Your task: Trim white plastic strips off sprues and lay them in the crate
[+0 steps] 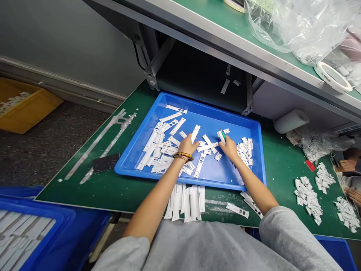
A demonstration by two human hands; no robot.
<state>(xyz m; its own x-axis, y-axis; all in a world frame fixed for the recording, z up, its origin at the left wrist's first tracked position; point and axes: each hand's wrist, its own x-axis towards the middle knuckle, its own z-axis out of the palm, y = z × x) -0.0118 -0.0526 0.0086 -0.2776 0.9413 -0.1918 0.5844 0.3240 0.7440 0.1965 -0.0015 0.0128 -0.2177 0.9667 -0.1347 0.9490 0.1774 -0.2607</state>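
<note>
White parts (pixel 153 142) in blue tray (pixel 208 122)

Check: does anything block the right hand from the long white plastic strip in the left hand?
Nothing visible does: the gap between the right hand and the long white plastic strip in the left hand looks open. Loose white plastic pieces lie below, in the blue rectangular plastic tray.

A grey wall (pixel 70 45) and dark speckled floor (pixel 76 130) flank a green workbench (pixel 113 192) with a raised shelf (pixel 217 13).
</note>
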